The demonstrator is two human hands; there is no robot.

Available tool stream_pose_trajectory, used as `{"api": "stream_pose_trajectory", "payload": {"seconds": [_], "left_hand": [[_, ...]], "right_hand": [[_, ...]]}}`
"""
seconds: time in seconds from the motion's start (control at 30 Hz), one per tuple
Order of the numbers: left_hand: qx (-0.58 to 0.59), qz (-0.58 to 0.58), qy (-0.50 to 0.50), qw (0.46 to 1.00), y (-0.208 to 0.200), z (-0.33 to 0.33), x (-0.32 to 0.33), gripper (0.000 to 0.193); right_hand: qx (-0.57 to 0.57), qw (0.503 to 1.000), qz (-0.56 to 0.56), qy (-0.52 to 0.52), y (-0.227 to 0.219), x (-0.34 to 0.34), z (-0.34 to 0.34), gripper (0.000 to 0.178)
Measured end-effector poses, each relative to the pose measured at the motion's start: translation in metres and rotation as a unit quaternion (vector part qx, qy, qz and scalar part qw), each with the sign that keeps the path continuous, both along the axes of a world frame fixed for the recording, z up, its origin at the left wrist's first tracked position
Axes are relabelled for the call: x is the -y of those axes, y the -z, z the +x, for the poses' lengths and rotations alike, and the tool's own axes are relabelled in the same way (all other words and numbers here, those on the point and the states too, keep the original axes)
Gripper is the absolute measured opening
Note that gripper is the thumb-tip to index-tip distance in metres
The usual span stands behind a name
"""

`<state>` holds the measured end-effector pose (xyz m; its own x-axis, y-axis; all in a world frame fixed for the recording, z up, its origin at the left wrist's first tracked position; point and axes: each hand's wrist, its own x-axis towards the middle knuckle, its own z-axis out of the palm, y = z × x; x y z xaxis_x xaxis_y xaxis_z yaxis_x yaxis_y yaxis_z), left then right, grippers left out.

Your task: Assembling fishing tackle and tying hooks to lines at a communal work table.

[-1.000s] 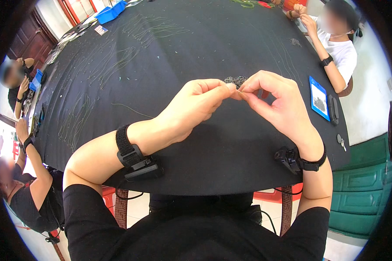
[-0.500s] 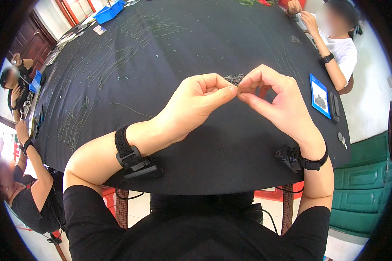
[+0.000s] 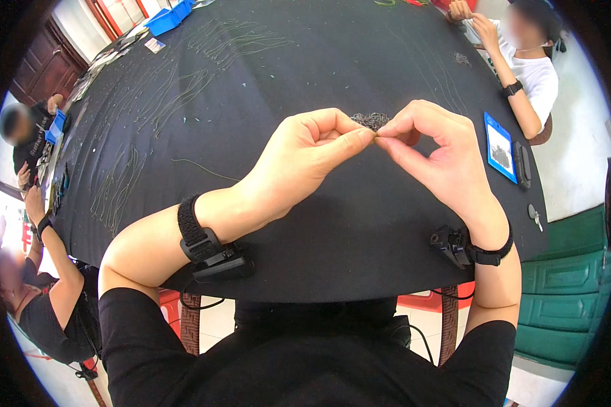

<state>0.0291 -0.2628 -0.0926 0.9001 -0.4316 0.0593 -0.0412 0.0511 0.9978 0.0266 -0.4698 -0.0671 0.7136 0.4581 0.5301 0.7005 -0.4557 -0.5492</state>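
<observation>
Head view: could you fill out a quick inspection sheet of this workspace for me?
Surface: round black table, covered with a dark cloth.
Job's things: a small dark tangle of tiny parts lies just behind the fingertips; something tiny pinched between both hands, too small to identify.
Clutter: thin green strands, blue tray, blue bins.
Hands: left hand and right hand meet fingertip to fingertip above the table.
Cables: black wrist device with a lead hanging down.
Surroundings: other people seated around; green cabinet.
</observation>
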Motion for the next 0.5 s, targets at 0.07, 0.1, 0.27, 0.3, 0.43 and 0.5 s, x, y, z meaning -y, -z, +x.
{"api": "stream_pose_trajectory", "payload": {"seconds": [0.07,0.1,0.27,0.3,0.43,0.5], "left_hand": [[0.002,-0.001,0.005,1.000,-0.0021,-0.0005,-0.0003,0.018],[0.003,-0.002,0.009,1.000,-0.0026,-0.0008,-0.0007,0.018],[0.023,0.002,-0.003,1.000,0.0014,0.0001,0.0013,0.019],[0.026,0.003,-0.006,1.000,0.0013,0.0001,0.0017,0.019],[0.008,0.022,-0.008,1.000,-0.0050,-0.0023,0.0015,0.020],[-0.010,0.032,-0.011,0.999,-0.0069,-0.0032,0.0019,0.021]], "right_hand": [[0.022,1.000,-0.013,0.001,-0.0001,0.0011,0.0008,0.009],[0.021,1.000,-0.013,0.001,0.0000,0.0010,0.0007,0.009],[0.048,0.999,-0.015,0.002,-0.0004,0.0010,0.0009,0.009],[0.048,0.999,-0.015,0.002,0.0001,0.0013,0.0015,0.009],[0.079,0.996,-0.034,0.001,0.0002,0.0028,0.0032,0.011],[0.092,0.995,-0.047,0.005,-0.0016,0.0036,0.0034,0.012]]}}
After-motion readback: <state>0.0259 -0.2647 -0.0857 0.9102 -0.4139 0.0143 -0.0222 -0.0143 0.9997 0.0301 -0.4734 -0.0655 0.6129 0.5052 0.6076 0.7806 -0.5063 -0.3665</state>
